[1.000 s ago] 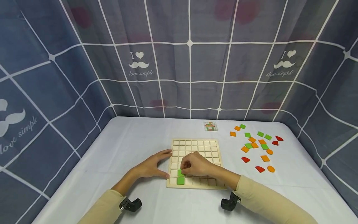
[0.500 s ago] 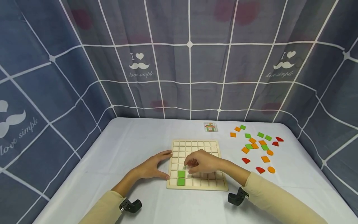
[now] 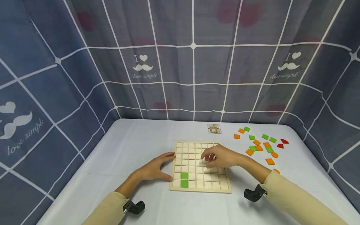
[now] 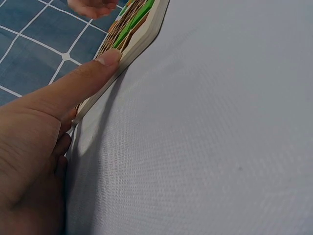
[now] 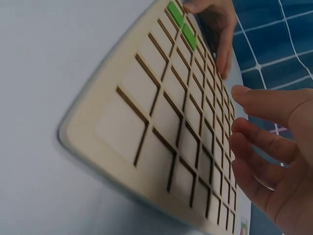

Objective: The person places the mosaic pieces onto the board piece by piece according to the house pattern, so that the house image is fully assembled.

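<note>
A wooden grid board (image 3: 202,189) lies on the white-covered table. Two green square tiles (image 3: 184,175) sit one above the other in cells near its lower left. My left hand (image 3: 153,167) rests along the board's left side, thumb and fingertips spread against the edge. In the left wrist view the thumb (image 4: 80,83) lies over the board's rim. Above the right half of the board hovers my right hand (image 3: 223,156), fingers loosely bent. The right wrist view shows nothing between its thumb and fingers (image 5: 259,139).
Orange squares (image 3: 270,161), green squares (image 3: 269,149), orange rounds (image 3: 274,154) and red wedge pieces (image 3: 284,141) lie scattered to the right of the board. Behind the board lies a small pattern card (image 3: 214,128). A dark checked curtain (image 3: 208,97) encloses the table's back and sides.
My right hand has drawn away from the green tiles, moving right and up across the board. Both tiles are now uncovered in their cells. The left hand stays at the board's edge.
</note>
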`<move>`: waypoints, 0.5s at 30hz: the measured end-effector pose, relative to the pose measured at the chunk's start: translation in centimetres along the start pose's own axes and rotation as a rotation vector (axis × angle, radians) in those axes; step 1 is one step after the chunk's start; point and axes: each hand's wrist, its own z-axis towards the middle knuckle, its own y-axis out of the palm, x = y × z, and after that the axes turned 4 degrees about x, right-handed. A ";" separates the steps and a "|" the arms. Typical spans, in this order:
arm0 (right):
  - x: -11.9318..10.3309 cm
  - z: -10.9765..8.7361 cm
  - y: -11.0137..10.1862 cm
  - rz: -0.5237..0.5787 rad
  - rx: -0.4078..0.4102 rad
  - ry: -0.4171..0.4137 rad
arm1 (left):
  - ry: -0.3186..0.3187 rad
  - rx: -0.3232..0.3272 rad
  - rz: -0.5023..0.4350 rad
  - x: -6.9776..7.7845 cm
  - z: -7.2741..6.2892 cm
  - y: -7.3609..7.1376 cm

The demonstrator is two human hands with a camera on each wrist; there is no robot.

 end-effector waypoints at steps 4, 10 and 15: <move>1.1 -1.0 -1.7 0.040 0.020 0.074 | -0.006 0.001 0.004 0.0 0.2 0.1; 3.0 -2.1 -4.6 0.114 0.072 0.213 | -0.003 0.006 -0.008 -0.1 -0.1 0.1; 4.7 -3.8 -7.1 0.145 0.135 0.288 | 0.004 -0.001 -0.009 0.0 0.0 0.1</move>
